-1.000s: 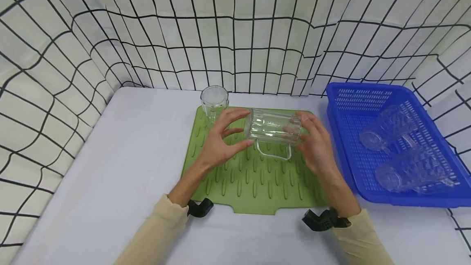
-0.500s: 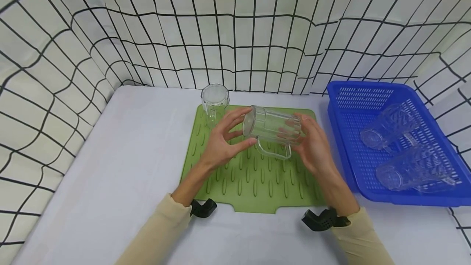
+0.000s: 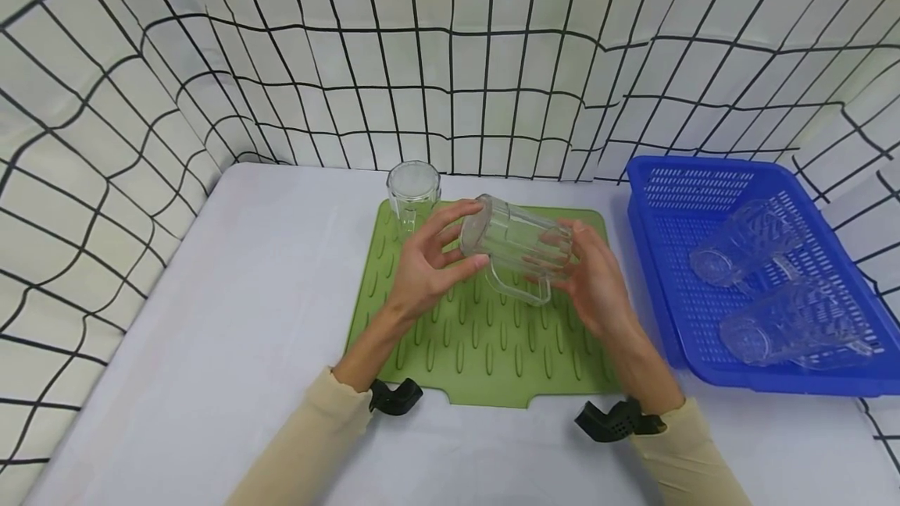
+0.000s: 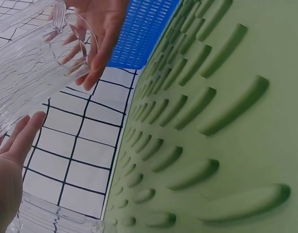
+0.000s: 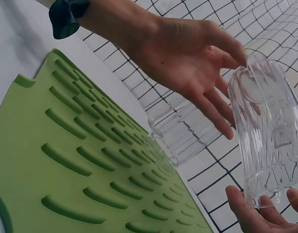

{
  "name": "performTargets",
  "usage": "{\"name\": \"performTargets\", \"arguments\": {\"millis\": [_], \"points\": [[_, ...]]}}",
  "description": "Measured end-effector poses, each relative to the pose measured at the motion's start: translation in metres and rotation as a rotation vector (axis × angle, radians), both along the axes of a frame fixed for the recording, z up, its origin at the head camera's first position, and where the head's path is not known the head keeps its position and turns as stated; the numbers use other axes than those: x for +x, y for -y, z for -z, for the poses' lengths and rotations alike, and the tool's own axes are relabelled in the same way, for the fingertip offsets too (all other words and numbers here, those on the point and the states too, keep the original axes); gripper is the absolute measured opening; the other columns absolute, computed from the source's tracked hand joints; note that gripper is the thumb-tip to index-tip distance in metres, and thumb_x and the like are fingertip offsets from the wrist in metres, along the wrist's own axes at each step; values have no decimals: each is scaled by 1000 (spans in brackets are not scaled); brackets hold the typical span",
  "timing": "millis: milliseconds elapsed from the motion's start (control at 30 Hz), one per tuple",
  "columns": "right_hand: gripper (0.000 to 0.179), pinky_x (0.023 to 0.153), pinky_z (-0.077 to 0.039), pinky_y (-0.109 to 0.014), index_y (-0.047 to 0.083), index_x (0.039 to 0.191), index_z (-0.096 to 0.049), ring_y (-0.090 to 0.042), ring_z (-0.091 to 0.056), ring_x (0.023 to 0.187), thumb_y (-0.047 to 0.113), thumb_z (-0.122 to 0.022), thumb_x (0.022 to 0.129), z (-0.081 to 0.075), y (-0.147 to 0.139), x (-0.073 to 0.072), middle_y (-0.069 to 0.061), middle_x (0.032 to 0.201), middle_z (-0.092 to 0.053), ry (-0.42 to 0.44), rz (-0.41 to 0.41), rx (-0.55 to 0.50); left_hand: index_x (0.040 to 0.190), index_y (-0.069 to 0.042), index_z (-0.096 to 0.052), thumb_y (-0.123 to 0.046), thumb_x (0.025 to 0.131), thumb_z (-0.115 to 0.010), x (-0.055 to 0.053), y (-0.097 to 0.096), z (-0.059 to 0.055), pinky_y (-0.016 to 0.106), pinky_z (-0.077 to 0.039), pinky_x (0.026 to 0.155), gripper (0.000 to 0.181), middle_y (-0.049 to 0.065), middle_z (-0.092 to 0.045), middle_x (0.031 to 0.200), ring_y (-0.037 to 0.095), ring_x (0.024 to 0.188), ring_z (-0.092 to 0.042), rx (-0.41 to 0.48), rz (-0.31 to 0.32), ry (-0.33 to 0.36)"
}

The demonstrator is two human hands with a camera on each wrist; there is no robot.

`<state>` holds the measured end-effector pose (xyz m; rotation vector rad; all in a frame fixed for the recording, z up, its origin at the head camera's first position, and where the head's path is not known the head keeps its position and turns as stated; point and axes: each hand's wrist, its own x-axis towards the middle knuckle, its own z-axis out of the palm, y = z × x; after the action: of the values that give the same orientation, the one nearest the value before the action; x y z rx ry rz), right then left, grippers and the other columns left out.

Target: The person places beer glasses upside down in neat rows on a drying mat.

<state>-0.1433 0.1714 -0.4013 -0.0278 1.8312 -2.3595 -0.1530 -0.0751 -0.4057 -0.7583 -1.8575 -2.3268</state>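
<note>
White backdrop with black grid lines behind and at both sides. White table below it. Blue perforated basket on the person's right; green ridged mat mid-table, just beside it. Left hand grasping one end of a clear glass mug, thumb and fingers on opposite sides; right hand grasping the other end, fingers behind the glass. Held mug lies sideways in the air above the mat, tilted, handle downward. Two more mugs lie in the basket; another mug stands at the mat's far left corner. Black wrist devices below both hands.
</note>
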Motion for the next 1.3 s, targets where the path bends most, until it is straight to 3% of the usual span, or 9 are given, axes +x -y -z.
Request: {"name": "performTargets", "arguments": {"millis": [267,500,733,867,1033,1300], "points": [[34,87,-63,-34,16,131,-57,-16,-74,108,41,-43,112,4,-3,1,-1,126,-63,4,-10,54,136,-2,-63,5,83,-73,-1,-3,-5,37,-62,98,55,10,-49,151,39,130,-58,37,-8,30],[41,88,-63,-35,8,136,-54,-15,-72,110,40,-44,112,4,-2,1,0,123,-65,-2,-17,80,135,11,-57,6,81,-73,-1,-4,-11,40,-61,100,57,10,-49,151,38,132,-57,25,-26,36],[38,87,-63,-33,11,134,-55,-14,-71,112,40,-46,112,4,0,2,-2,124,-64,-1,-8,93,134,13,-58,8,80,-73,-2,-2,-12,38,-61,99,56,12,-50,151,33,135,-56,24,-42,24],[34,88,-62,-33,16,133,-57,-13,-70,114,41,-47,111,4,1,3,-8,133,-61,-15,1,107,134,12,-59,5,81,-73,-3,-2,-14,37,-62,99,56,13,-49,152,33,135,-56,4,-56,15],[43,92,-62,-32,13,140,-54,-12,-70,118,43,-50,110,5,0,3,-14,143,-59,-59,7,143,135,8,-61,1,81,-74,-4,0,-16,36,-62,98,56,12,-48,153,30,134,-58,-36,-78,12],[43,92,-63,-31,11,143,-53,-14,-68,119,38,-51,110,8,-1,3,-12,139,-60,-104,44,147,136,4,-63,1,82,-77,-8,1,-19,44,-61,100,56,13,-49,153,27,128,-61,-87,-114,-11]]}}
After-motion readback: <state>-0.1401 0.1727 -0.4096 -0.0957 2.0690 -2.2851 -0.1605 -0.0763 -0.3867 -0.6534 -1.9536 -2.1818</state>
